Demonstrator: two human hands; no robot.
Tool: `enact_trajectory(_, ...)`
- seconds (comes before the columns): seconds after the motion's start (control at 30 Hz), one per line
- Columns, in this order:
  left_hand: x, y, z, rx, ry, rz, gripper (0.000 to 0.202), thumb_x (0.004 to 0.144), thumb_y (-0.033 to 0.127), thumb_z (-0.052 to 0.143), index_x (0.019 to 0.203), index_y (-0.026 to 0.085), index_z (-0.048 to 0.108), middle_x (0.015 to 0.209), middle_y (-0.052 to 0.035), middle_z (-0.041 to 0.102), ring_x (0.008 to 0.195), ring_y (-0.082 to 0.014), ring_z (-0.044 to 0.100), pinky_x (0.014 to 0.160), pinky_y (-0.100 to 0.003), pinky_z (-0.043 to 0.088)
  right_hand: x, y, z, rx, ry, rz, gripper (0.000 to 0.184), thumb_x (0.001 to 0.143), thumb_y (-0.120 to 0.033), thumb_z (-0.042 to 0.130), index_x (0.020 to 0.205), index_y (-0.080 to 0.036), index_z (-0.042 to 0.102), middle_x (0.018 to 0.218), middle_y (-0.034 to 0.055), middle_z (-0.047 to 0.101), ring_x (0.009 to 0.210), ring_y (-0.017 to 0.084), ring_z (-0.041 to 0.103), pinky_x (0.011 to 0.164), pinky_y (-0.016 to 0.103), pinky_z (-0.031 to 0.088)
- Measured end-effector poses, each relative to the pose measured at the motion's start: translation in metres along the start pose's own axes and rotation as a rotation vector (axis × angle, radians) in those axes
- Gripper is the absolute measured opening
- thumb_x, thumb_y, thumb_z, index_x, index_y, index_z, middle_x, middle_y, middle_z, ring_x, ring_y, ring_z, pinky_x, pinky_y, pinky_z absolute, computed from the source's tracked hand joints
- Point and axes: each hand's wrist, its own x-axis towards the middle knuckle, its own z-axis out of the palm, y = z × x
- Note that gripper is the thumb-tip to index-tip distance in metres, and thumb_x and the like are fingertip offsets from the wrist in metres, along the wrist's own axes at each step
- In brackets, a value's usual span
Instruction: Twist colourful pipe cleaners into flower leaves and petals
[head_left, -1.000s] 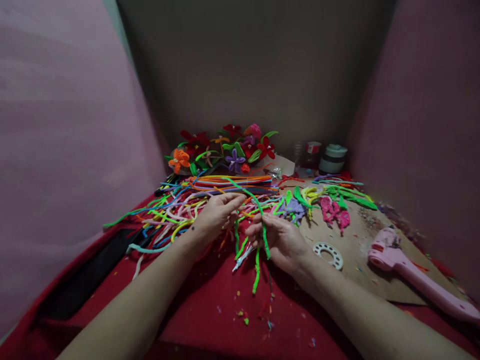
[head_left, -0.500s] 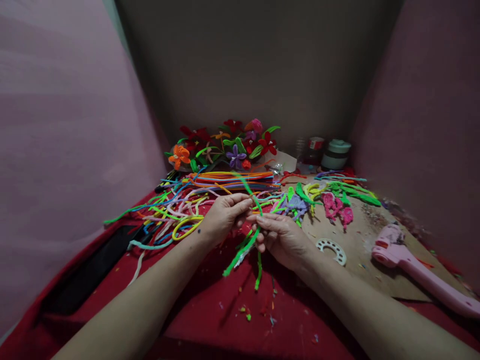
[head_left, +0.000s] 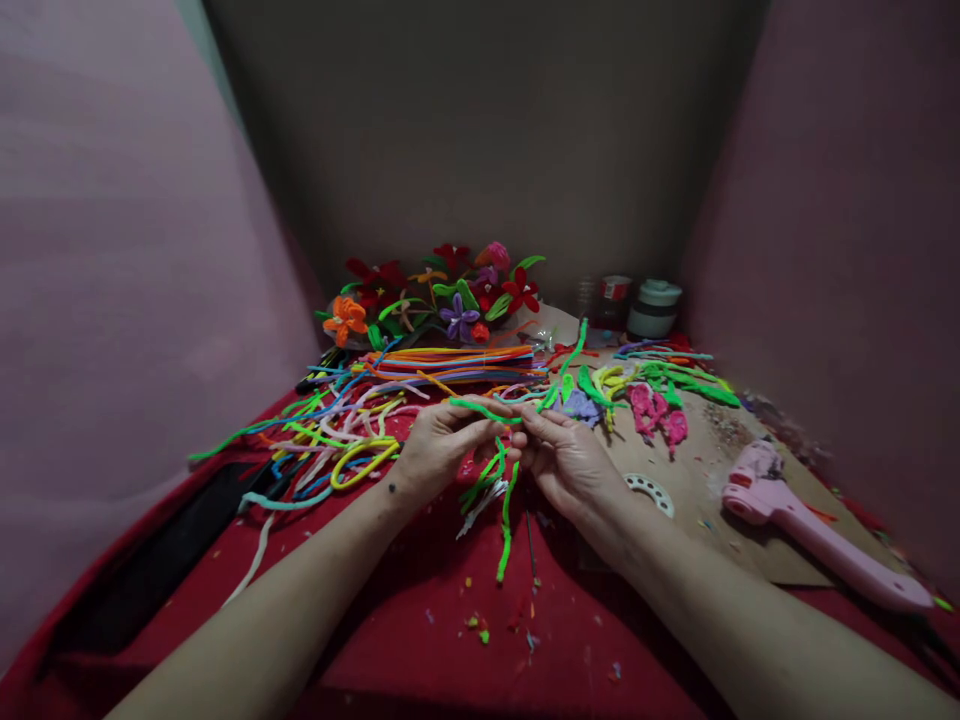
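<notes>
My left hand (head_left: 439, 447) and my right hand (head_left: 568, 462) meet above the red cloth (head_left: 420, 610), fingers pinched on a green pipe cleaner (head_left: 487, 412) that runs between them. Its far end rises up and to the right past my right hand, towards the jars. More green pipe-cleaner pieces (head_left: 504, 510) hang below the hands onto the cloth. Just beyond my left hand lies a heap of loose pipe cleaners (head_left: 352, 420) in many colours.
A bunch of finished pipe-cleaner flowers (head_left: 442, 295) stands at the back. Green and pink shaped pieces (head_left: 652, 400) lie on a cardboard sheet (head_left: 742, 540) at right, with a white ring (head_left: 651, 491), a pink glue gun (head_left: 810, 530) and two jars (head_left: 637, 305).
The hands have come together and turned the green pipe cleaner: its long end, which arched back over the heap, now points up to the right. The view has shifted slightly.
</notes>
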Motion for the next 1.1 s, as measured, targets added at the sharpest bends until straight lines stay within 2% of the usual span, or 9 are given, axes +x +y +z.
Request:
enact_trajectory(0.3, -0.001, -0.001, -0.001, 0.004, 0.022, -0.045, 0.015, 0.07, 0.025, 0.067, 0.078, 0.012, 0.067, 0.057, 0.0, 0.06, 0.048, -0.0077, 0.049, 0.048, -0.02, 0.039, -0.002, 0.006, -0.002, -0.152, -0.034, 0.002, 0.014, 0.067, -0.022, 0.068, 0.069, -0.01, 0.06, 0.057, 0.0008, 0.059, 0.042, 0.009, 0.052, 0.038, 0.022, 0.049)
enact_trajectory(0.43, 0.0, -0.003, -0.004, -0.079, -0.008, -0.063, 0.016, 0.069, 0.021, 0.068, 0.083, 0.013, 0.068, 0.073, -0.0025, 0.065, 0.057, -0.0075, 0.054, 0.054, -0.018, 0.042, -0.002, 0.006, -0.003, -0.124, -0.136, 0.057, 0.016, 0.074, -0.025, 0.061, 0.066, -0.012, 0.054, 0.054, 0.0003, 0.057, 0.038, 0.009, 0.05, 0.034, 0.021, 0.044)
enact_trajectory(0.53, 0.002, -0.004, -0.005, -0.195, -0.048, -0.197, 0.023, 0.07, 0.024, 0.068, 0.091, 0.014, 0.065, 0.074, -0.0028, 0.065, 0.057, -0.0081, 0.056, 0.054, -0.019, 0.043, -0.006, 0.003, -0.002, -0.094, -0.238, 0.142, 0.014, 0.075, -0.025, 0.057, 0.068, -0.014, 0.053, 0.051, -0.0016, 0.054, 0.035, 0.008, 0.045, 0.029, 0.02, 0.038)
enact_trajectory(0.63, 0.001, -0.005, -0.001, -0.359, -0.134, -0.363, 0.03, 0.068, 0.028, 0.07, 0.094, 0.015, 0.062, 0.066, -0.0018, 0.063, 0.053, -0.0105, 0.057, 0.053, -0.022, 0.045, -0.011, -0.001, -0.001, -0.055, -0.359, 0.312, 0.016, 0.076, -0.026, 0.054, 0.065, -0.015, 0.051, 0.05, -0.0026, 0.05, 0.034, 0.008, 0.042, 0.027, 0.018, 0.035)
enact_trajectory(0.73, 0.0, -0.004, 0.003, -0.478, -0.089, -0.362, 0.028, 0.065, 0.026, 0.073, 0.087, 0.013, 0.063, 0.061, -0.0008, 0.061, 0.049, -0.0089, 0.055, 0.051, -0.021, 0.045, -0.012, 0.0, -0.001, -0.017, -0.412, 0.432, 0.019, 0.077, -0.027, 0.053, 0.063, -0.015, 0.049, 0.05, -0.0027, 0.049, 0.033, 0.007, 0.041, 0.026, 0.018, 0.034)
enact_trajectory(0.87, 0.002, -0.005, 0.005, -0.434, 0.103, -0.301, 0.022, 0.065, 0.028, 0.072, 0.072, 0.01, 0.062, 0.05, 0.0025, 0.053, 0.036, -0.0031, 0.04, 0.035, -0.015, 0.032, -0.009, 0.005, -0.001, 0.005, -0.232, 0.205, 0.005, 0.074, -0.017, 0.057, 0.076, -0.013, 0.056, 0.055, -0.0006, 0.058, 0.039, 0.009, 0.05, 0.033, 0.019, 0.043)
enact_trajectory(0.93, 0.003, -0.008, 0.004, -0.408, 0.163, -0.277, 0.023, 0.064, 0.029, 0.072, 0.069, 0.01, 0.061, 0.045, 0.0041, 0.049, 0.035, -0.0038, 0.04, 0.032, -0.015, 0.029, -0.008, 0.007, 0.0, -0.002, -0.174, 0.096, 0.014, 0.07, -0.008, 0.06, 0.083, -0.013, 0.058, 0.062, 0.0013, 0.063, 0.045, 0.009, 0.055, 0.041, 0.021, 0.049)
enact_trajectory(1.0, 0.002, -0.011, 0.004, -0.378, 0.174, -0.257, 0.024, 0.065, 0.031, 0.071, 0.068, 0.01, 0.061, 0.045, 0.004, 0.049, 0.035, -0.0052, 0.043, 0.033, -0.016, 0.031, -0.007, 0.008, 0.001, -0.018, -0.161, 0.045, 0.017, 0.067, -0.006, 0.062, 0.083, -0.013, 0.059, 0.066, 0.0028, 0.066, 0.048, 0.009, 0.057, 0.047, 0.022, 0.052)
enact_trajectory(1.1, 0.0, -0.014, 0.006, -0.322, 0.138, -0.238, 0.024, 0.069, 0.032, 0.068, 0.071, 0.01, 0.061, 0.048, 0.0019, 0.053, 0.037, -0.0072, 0.048, 0.034, -0.017, 0.034, -0.007, 0.009, 0.002, -0.08, -0.134, -0.017, 0.01, 0.067, -0.014, 0.068, 0.071, -0.011, 0.06, 0.063, 0.003, 0.065, 0.045, 0.009, 0.056, 0.046, 0.022, 0.052)
